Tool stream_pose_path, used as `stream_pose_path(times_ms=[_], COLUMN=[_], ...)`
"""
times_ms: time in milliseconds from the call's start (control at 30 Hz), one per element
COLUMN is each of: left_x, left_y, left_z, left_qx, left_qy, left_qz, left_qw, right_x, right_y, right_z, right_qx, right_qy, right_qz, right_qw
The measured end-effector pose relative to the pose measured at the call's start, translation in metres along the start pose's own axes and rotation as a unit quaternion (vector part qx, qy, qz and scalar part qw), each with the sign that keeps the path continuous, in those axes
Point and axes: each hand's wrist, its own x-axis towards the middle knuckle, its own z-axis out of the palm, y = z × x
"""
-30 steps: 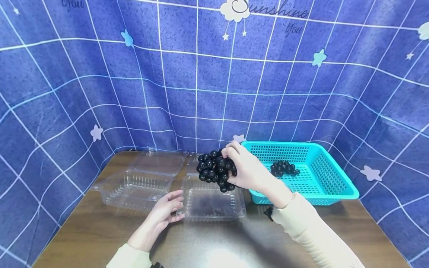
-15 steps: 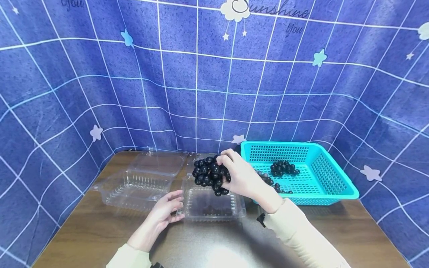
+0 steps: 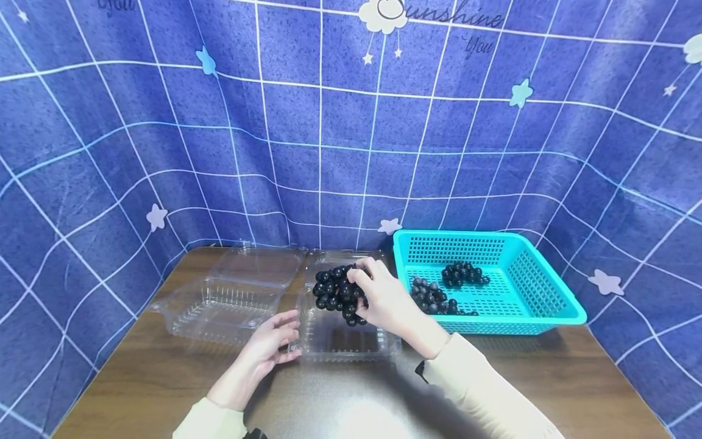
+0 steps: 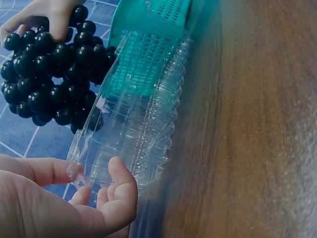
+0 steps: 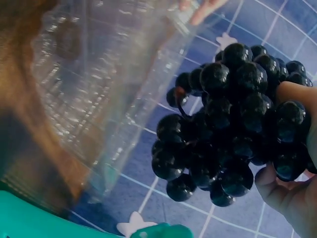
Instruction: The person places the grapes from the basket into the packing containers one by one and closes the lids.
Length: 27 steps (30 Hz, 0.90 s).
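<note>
My right hand point(image 3: 386, 299) grips a bunch of dark grapes point(image 3: 331, 289) by its right end. The bunch hangs above a clear plastic clamshell box point(image 3: 351, 344), whose lid leans open behind it. In the right wrist view, my fingertips point(image 5: 275, 186) sit against the grapes, and a small brown stem shows. My left hand point(image 3: 269, 342) rests at the left edge of that box with fingers relaxed and apart. The left wrist view has one fingertip point(image 4: 62, 171) right at the box's rim, while the thumb side curves beside the wall.
A turquoise basket point(image 3: 526, 321) stands right of the box, holding one grape bunch point(image 3: 463, 274) at the back and another bunch point(image 3: 428, 296) near its left wall. A second clear clamshell box point(image 3: 219, 308) lies open on the left. A blue patterned curtain point(image 3: 351, 152) rises behind the wooden table point(image 3: 307, 396).
My right hand has carried the grapes left and slightly down over the clear box, uncovering the second bunch in the basket. My left hand has stayed in place.
</note>
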Motion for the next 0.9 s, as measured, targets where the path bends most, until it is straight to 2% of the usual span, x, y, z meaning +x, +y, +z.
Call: stream_pose_path(times_ms=[233,533,900], left_x=[-0.001,-0.001,0.0], left_y=[0.0,0.0,0.0], left_z=[0.0,0.0,-0.001], left_qx=[0.0,0.0,0.001], left_qy=[-0.002,0.006,0.002], left_qz=[0.0,-0.006,-0.003], left_qw=[1.0,1.0,1.0], right_x=[-0.007,-0.02,-0.03], right_y=[-0.008,-0.016,-0.016], right_z=[0.012,0.031,0.045], right_qx=[-0.022,-0.044,-0.056], right_qy=[0.021,0.002,-0.018], right_qz=[-0.007,-0.001,-0.021], right_qw=[1.0,0.999,0.998])
